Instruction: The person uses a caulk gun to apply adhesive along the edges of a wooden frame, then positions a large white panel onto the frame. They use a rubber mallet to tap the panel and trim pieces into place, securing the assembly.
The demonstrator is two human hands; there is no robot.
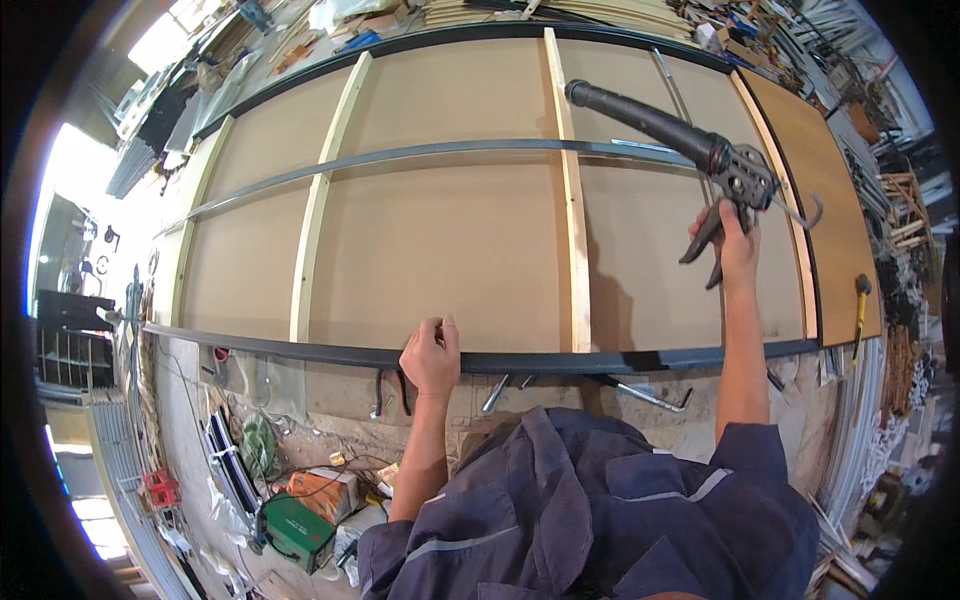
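A large beige panel (440,260) with a black edge spans the middle and top of the frame. The person in dark blue work clothes (610,490) stands at its near edge, filling the lower centre. A tan board (812,190) adjoins the panel's right end. Pale wooden slats (573,240) cross the panel, and a long grey metal strip (420,156) runs lengthwise over it. At the upper right, a black caulking gun (640,122) is over the panel, its barrel pointing to the upper left. The right hand (737,238) is wrapped around the gun's handle. The left hand (431,358), below centre, is at the near black edge with fingers curled; whether it is fully closed or holds anything cannot be told. A yellow-handled hammer (861,312) lies at the right.
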